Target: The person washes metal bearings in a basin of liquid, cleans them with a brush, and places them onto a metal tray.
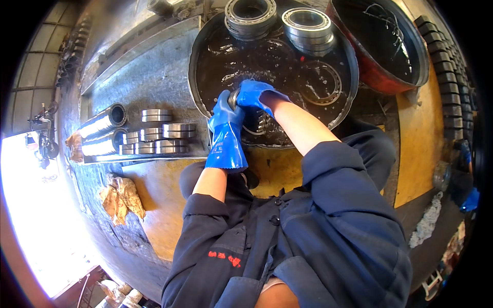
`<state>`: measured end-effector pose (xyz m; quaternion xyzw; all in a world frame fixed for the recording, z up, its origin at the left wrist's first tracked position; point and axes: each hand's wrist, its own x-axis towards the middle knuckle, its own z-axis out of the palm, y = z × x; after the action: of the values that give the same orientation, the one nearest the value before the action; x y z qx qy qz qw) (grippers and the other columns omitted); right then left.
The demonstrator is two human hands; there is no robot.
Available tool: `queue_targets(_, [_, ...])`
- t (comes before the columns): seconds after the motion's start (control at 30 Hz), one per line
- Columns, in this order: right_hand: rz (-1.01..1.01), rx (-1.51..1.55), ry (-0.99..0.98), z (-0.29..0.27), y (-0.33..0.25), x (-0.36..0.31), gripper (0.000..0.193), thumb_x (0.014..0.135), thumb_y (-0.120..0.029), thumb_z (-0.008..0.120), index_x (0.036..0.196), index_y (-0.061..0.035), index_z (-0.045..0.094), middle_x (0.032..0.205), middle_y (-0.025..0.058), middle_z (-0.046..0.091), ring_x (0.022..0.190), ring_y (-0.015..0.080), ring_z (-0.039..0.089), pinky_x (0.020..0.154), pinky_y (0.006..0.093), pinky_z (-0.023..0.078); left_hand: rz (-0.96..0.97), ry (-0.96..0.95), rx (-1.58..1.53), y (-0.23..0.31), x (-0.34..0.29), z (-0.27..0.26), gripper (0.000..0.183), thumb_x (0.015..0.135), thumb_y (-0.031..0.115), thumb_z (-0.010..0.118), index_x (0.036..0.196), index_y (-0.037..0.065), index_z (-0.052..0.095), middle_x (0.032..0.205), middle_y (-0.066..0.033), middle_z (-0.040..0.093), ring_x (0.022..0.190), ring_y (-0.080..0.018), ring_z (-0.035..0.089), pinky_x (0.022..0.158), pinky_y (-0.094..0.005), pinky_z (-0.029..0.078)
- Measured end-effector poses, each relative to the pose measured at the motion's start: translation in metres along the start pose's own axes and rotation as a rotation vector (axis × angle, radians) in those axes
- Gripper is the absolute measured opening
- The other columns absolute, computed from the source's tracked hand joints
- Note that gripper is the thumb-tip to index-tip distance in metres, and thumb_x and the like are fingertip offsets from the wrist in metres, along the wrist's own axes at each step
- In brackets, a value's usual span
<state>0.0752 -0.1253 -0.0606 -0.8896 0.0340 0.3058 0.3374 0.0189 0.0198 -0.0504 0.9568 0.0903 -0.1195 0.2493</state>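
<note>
Both of my hands wear blue rubber gloves and meet over the left part of a round metal tub [354, 77] of dark liquid. Between them is a small steel bearing ring [233, 99], mostly covered by the gloves. My left hand [224, 114] is closed around its near left side, and my right hand [256, 94] closes on it from the right. A large bearing ring [336, 84] lies in the liquid to the right. Another toothed or rollered part [263, 124] shows partly below my right wrist. Two stacks of large roller bearings, a left stack [250, 20] and a right stack [308, 31], stand at the tub's far side.
Left of the tub, a metal tray [138, 72] carries several shiny steel rings [154, 134] and two long tubular stacks [105, 131]. A red drum [377, 77] with dark liquid adjoins the tub at right. Crumpled brown paper [122, 199] lies near left; dark blocks [444, 77] line the far right.
</note>
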Motion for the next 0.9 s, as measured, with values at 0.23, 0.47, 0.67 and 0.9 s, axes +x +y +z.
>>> queue_targets(0.23, [0.081,0.243,0.35,0.07,0.032,-0.075,0.093,0.087,-0.05,0.078,0.165,-0.0163,0.038,0.138,0.0263,0.07,0.124,0.0426,0.071,0.106,0.0514,0.057,-0.008,0.049,-0.021,-0.01,-0.005,-0.005,0.066,0.089,0.029,0.067,0.153,0.02,0.057,0.149,-0.0184,0.065,0.135,-0.0387,0.064,0.114,-0.0464,0.051])
queue_targets(0.47, [-0.094,-0.003,0.013,0.002,0.011,-0.009,0.067,0.088,-0.039,0.075,0.147,-0.0102,0.064,0.135,0.0262,0.072,0.123,0.0416,0.072,0.101,0.0514,0.058,0.021,0.053,-0.116,0.004,-0.005,-0.003,0.052,0.099,0.034,0.065,0.148,0.02,0.061,0.142,-0.0221,0.068,0.13,-0.0441,0.066,0.109,-0.0494,0.054])
queue_targets(0.67, [-0.301,0.474,0.229,0.036,0.026,-0.047,0.088,0.086,-0.051,0.077,0.159,-0.0083,0.05,0.143,0.0278,0.067,0.134,0.042,0.065,0.112,0.0491,0.052,-0.044,0.067,-0.033,-0.016,-0.004,-0.01,0.065,0.09,0.029,0.066,0.153,0.019,0.057,0.145,-0.0206,0.068,0.133,-0.0413,0.065,0.114,-0.048,0.051])
queue_targets(0.9, [0.013,0.146,0.282,0.034,0.008,-0.058,0.081,0.086,-0.044,0.078,0.155,-0.0097,0.053,0.137,0.0274,0.07,0.128,0.0439,0.069,0.109,0.0514,0.055,-0.043,0.027,-0.014,-0.006,-0.011,-0.016,0.068,0.09,0.038,0.068,0.155,0.021,0.055,0.149,-0.0203,0.064,0.134,-0.0431,0.064,0.115,-0.051,0.05])
